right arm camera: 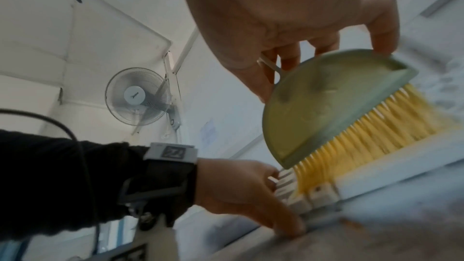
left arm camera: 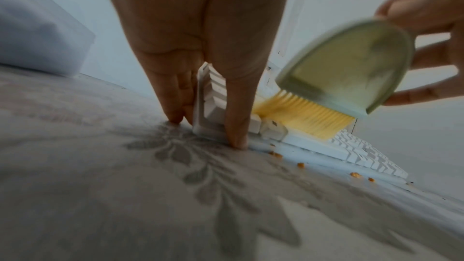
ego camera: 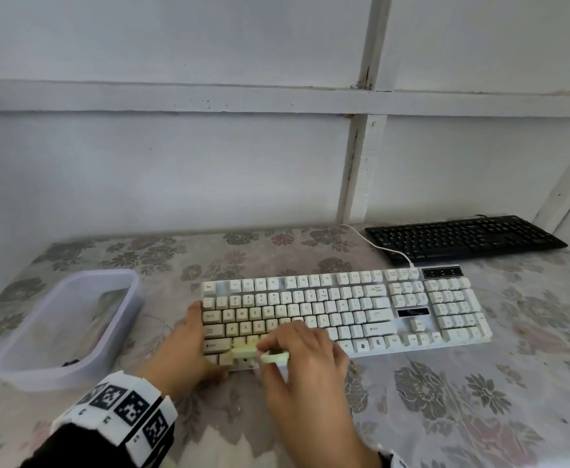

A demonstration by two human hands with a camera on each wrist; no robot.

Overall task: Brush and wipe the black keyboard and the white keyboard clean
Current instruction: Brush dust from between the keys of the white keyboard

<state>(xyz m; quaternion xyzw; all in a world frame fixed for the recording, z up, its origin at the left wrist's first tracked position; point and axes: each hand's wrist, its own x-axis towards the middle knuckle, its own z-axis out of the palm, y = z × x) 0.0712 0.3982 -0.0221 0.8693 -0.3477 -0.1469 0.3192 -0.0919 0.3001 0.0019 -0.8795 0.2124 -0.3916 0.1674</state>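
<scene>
A floral-patterned tablecloth (ego camera: 445, 393) in faded grey and pink covers the table, which stands against a pale painted wall (ego camera: 175, 163) crossed by white wooden battens (ego camera: 354, 170). At the left of the cloth sits a translucent plastic tub (ego camera: 64, 325) with a few dark bits in its near corner. Just right of it, the left hand (ego camera: 182, 352) clasps the near-left corner of the white keyboard (ego camera: 344, 312), fingers down the left edge and thumb on the front edge, fingertips touching the cloth. A marker-printed wristband (ego camera: 125, 410) wraps that wrist over a black sleeve (right arm camera: 50, 176).

The right hand (ego camera: 303, 352) pinches a small pale-green hand brush (left arm camera: 351, 66) by the top of its rounded body; its yellow bristles (left arm camera: 306, 118) press on the bottom-left keys beside the left thumb. The brush is blurred. Orange crumbs (left arm camera: 276, 154) lie along the keyboard's front lip and on the cloth just before it.

A white cable (ego camera: 378, 244) runs from the white keyboard's back edge toward the wall. Further right and behind, near the wall, the black keyboard (ego camera: 462, 236) lies apart from both hands. The right wrist view shows a wall-mounted fan (right arm camera: 137, 96) high on a white wall.
</scene>
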